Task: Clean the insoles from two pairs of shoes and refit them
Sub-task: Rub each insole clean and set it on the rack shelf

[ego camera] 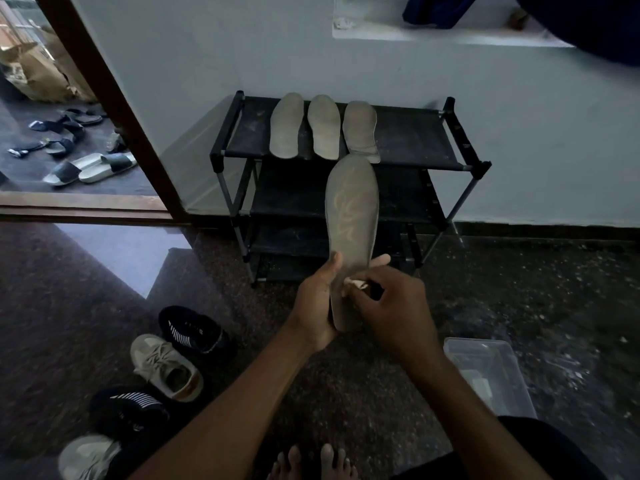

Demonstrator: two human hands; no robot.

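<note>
As the insole (351, 209) is wiped: it is held in the air in front of the rack (415, 147), toe up and away, heel low in the hands; pale streaks cross its middle.
Left hand (313, 306): curled round the heel end, thumb along the left edge.
Right hand (391, 306): fingers bunched, pinching a small pale wad (353, 282) against the insole's lower face.
Doing it well: in my judgement the left hand should brace from behind so the insole does not bow. The wad should work in short strokes from heel toward toe, across the streaks (turning it to a fresh face would likely help once it greys).
Insoles: four; one held, three rack insoles (323, 127) lying side by side on the top shelf.
Shoes: four on the floor at the left; two black shoes (194, 329) with white stripes and two pale shoes (166, 367), all apart from the rack.
Tub (485, 372): one, clear, on the floor at the right.
Wad: one.
Sandals (90, 168): several beyond the doorway, too jumbled to count.
</note>
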